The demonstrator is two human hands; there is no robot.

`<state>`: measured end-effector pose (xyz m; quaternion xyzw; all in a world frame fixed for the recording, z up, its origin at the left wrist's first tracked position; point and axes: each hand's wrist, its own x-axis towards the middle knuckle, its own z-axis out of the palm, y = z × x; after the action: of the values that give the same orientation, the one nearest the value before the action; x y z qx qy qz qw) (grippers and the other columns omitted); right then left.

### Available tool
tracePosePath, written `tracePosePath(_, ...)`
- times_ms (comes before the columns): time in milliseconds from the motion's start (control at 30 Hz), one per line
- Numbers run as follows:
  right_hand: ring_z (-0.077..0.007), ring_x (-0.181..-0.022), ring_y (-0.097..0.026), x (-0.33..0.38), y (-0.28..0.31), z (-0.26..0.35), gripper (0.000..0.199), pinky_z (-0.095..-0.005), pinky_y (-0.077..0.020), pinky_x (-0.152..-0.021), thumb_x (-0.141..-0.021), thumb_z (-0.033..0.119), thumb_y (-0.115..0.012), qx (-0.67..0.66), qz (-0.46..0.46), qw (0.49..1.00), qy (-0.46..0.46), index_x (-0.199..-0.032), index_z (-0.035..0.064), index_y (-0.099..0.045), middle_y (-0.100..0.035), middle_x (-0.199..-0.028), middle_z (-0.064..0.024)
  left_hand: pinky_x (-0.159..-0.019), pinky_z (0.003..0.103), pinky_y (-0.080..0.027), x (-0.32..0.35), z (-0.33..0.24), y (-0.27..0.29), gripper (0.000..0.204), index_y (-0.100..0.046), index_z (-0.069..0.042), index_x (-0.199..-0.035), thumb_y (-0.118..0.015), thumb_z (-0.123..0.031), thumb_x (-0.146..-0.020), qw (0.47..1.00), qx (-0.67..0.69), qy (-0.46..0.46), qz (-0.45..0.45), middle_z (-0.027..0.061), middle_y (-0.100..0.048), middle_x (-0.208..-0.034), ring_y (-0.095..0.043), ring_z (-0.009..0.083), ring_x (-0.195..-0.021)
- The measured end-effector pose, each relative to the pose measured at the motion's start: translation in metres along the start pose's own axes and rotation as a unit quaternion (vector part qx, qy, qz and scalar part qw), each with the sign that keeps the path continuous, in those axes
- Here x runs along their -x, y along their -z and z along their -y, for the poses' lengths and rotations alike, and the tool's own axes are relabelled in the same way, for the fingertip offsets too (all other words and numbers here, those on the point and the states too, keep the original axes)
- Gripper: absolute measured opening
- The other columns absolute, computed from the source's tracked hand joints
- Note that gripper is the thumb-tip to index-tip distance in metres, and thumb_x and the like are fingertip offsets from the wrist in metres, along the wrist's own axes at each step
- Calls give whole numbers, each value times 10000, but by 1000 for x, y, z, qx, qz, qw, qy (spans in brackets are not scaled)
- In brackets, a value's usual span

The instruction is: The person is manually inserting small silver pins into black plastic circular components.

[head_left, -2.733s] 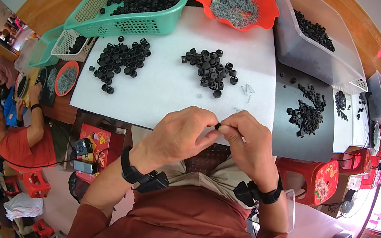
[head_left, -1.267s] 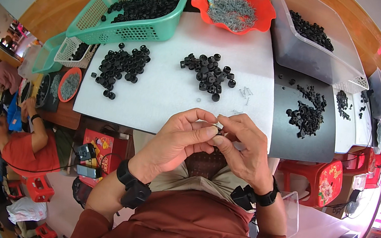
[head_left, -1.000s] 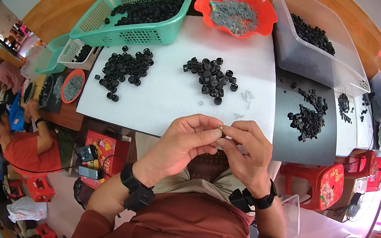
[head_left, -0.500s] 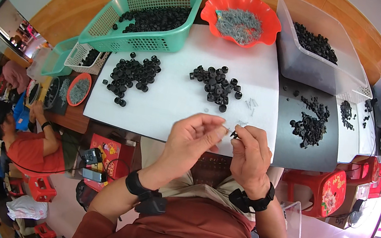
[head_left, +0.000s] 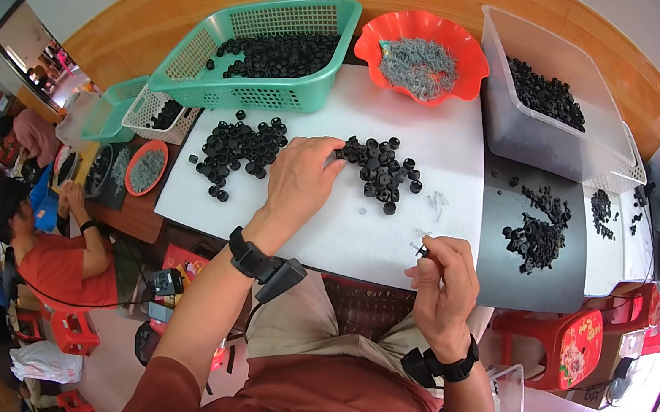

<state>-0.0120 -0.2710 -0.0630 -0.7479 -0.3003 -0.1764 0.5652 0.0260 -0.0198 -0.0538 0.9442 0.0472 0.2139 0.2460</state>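
Note:
My left hand (head_left: 299, 183) reaches over the white sheet (head_left: 325, 235) to the left edge of the middle pile of black round caps (head_left: 383, 176). Its thumb and forefinger are apart around the edge of that pile, and no held cap shows. Near the front right corner of the sheet, my right hand (head_left: 447, 290) pinches a small black plastic part (head_left: 423, 251). Several grey screws (head_left: 438, 202) lie loose between that hand and the middle pile. Left of my left hand spreads a second pile of black caps (head_left: 238, 150).
Along the back stand a green basket (head_left: 249, 92) of black caps, a red scalloped bowl (head_left: 367, 45) of screws and a clear bin (head_left: 530, 125) of black parts. Small black parts (head_left: 535, 241) cover some of the dark board at right. A person (head_left: 75, 257) works at the left.
My left hand has moved away from my right hand, forward and left to the middle pile. My right hand has shifted slightly right and nearer, still pinching the black part.

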Motion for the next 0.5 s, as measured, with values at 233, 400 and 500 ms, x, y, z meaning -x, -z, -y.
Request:
tracePosePath(233, -156, -639, -640, 1, 2, -1, 179, -263, -523, -536, -985, 44, -600, -26, 4, 1000, -10, -1153, -17, -606, -615, -993, -146, -814, 332, -541, 11, -6, 5, 234, -716, -11, -1071, -722, -97, -853, 995, 100, 27, 10, 133, -734, -1022, -706, 246, -874)
tracePosePath(400, -158, -634, -637, -3, 0, -1, 178, -264, -534, -539, -992, 47, -588, -35, 7, 999, -9, -1155, -21, -606, -612, -993, -152, -817, 258, -545, 32, -12, 11, 221, -707, 24, -1104, -717, -25, -890, 939, 324, 97, 58, 76, -734, -1018, -701, 138, -926)
tracePosePath(500, -163, -631, -636, -4, 0, -1, 176, -267, -531, -536, -990, 41, -589, -36, 12, 999, -9, -1153, -22, -609, -613, -995, -153, -828, 269, -560, 41, -13, 12, 247, -692, 36, -1142, -710, -23, -903, 890, 426, 130, 97, 89, -728, -1031, -702, 152, -925)
